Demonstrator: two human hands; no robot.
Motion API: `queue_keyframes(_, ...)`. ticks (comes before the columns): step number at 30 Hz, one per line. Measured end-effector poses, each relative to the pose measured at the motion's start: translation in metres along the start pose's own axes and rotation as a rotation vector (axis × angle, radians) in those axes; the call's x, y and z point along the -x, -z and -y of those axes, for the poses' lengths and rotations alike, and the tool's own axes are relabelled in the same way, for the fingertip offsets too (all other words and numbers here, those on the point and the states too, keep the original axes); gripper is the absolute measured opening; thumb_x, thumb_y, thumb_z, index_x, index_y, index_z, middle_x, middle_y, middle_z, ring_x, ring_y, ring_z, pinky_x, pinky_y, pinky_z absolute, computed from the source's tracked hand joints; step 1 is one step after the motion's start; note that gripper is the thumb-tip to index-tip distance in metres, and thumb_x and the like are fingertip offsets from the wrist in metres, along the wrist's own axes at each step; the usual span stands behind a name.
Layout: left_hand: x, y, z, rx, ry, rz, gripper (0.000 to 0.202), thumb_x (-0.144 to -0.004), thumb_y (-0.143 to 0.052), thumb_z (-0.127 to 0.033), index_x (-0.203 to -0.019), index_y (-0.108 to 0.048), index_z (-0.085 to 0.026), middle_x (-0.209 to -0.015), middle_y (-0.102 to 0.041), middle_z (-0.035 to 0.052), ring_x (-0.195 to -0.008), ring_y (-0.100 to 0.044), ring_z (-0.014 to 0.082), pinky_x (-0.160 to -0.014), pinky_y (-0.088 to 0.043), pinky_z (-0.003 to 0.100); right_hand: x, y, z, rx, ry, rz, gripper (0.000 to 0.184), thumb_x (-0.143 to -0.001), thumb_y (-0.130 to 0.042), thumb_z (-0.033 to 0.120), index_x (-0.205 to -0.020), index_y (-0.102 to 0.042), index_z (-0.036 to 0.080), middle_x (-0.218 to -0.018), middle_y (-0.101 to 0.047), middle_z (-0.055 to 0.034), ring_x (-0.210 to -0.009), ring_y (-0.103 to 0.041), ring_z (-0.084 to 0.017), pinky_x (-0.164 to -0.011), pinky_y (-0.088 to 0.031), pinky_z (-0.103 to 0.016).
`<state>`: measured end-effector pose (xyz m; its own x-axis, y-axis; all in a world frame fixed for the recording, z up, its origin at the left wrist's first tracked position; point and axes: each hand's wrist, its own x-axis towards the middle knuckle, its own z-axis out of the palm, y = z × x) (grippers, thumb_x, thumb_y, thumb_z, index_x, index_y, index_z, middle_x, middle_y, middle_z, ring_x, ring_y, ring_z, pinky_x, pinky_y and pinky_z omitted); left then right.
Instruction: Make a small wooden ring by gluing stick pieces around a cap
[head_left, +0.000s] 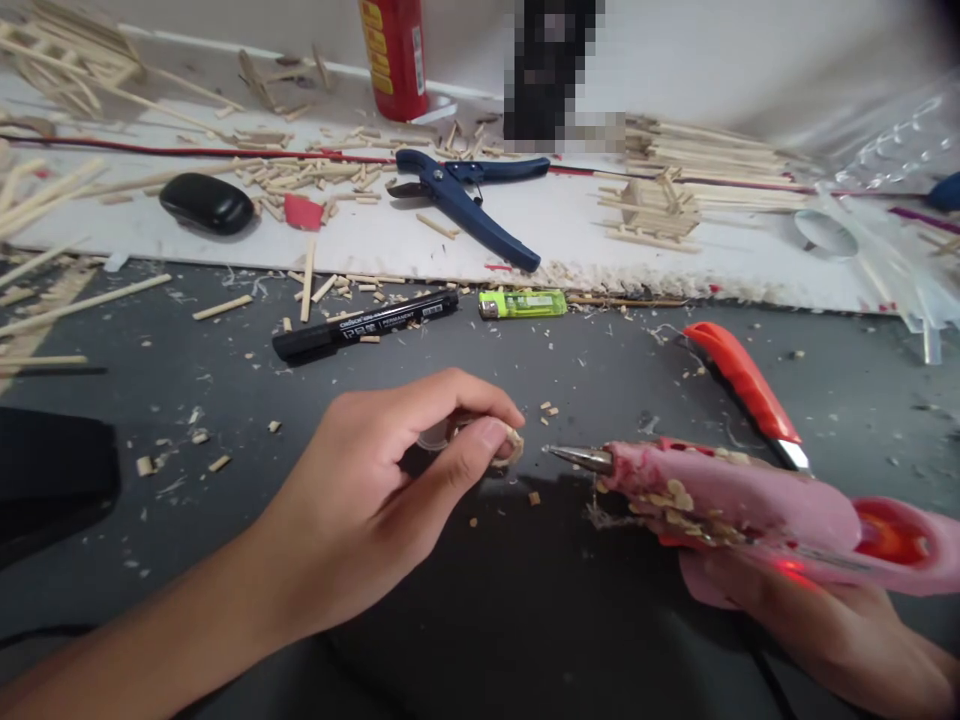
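Observation:
My left hand (405, 470) is closed, with thumb and forefinger pinching a small pale wooden ring-like piece (511, 447) whose far side is hidden by the fingers. Behind the fingers a bit of a clear round rim (433, 437) shows. On the right, my right hand (817, 620) is wrapped round the handle of a pink hot glue gun (750, 500) with a glowing red light. Its metal nozzle (581, 457) points left at the wooden piece, a short gap away. Dried glue and wood bits cling to the gun's front.
Beyond my hands lie a black marker (367, 328), a green lighter (523, 304) and an orange utility knife (742, 385). On the white board sit blue-handled cutters (469, 205), a black computer mouse (207, 203) and several wooden sticks (705, 150). A red bottle (395, 60) stands behind.

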<state>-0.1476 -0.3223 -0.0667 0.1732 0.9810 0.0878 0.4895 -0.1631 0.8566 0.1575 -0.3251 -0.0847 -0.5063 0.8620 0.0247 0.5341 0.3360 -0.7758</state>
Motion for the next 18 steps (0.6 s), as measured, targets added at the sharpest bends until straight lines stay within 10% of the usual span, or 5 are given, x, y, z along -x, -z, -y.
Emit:
queue_keyframes(12,-0.002,-0.003,0.01,-0.241,-0.241,0.063,0.018,-0.108,-0.055,-0.029,-0.101,-0.072,-0.027,-0.091,-0.078,-0.0061,-0.078,-0.071,0.0138,-0.103,-0.05,0.029,0.003,0.011,-0.001,0.145,-0.045,-0.008,0.042,-0.092,-0.067,0.052,-0.131,-0.078,0.042,-0.129,-0.081,-0.0036,-0.117,-0.077,-0.039,-0.065,-0.071,-0.035)
queue_keyframes(18,0.003,-0.004,0.004,-0.247,-0.147,-0.003,0.014,-0.104,-0.06,-0.032,-0.102,-0.073,-0.031,-0.1,-0.079,-0.0044,-0.085,-0.071,0.0178,-0.089,-0.054,0.027,0.001,0.002,0.003,-0.153,-0.224,-0.156,0.041,-0.085,-0.078,0.052,-0.126,-0.08,0.045,-0.126,-0.081,-0.005,-0.074,-0.08,-0.031,-0.035,-0.056,-0.029)
